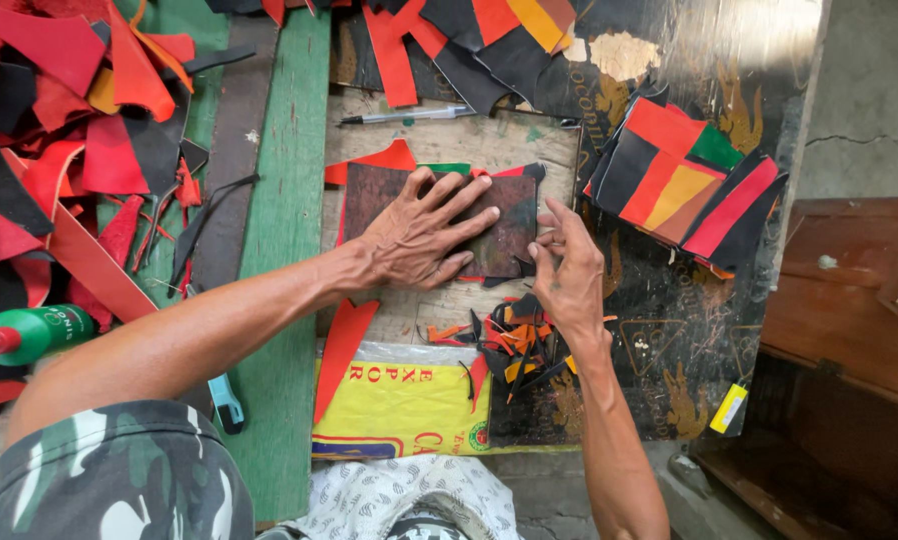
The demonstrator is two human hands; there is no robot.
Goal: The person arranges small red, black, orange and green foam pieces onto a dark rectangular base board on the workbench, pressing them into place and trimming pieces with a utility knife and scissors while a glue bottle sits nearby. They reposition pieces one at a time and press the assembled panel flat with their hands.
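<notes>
— Head view: where's the dark template [504, 235]?
— On the board [449, 145], pinned flat under the left hand [419, 240], fingers spread.
— The right hand [569, 270]?
— At its right edge, fingers curled; holding anything, I cannot tell.
— Handling?
— Looks thin, stiff, light; press it flat.

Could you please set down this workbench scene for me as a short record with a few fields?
Left hand: pressed flat, fingers spread, on a dark brown template.
Right hand: at the template's right edge, fingertips touching it.
Under the template: red and black pieces poking out at the edges.
Right of the hands: stack of cut pieces in red, black, orange and green.
Near the right wrist: small offcuts.
Far left: green glue bottle with red tip; heap of red and black scraps.
Top: pen.
</notes>
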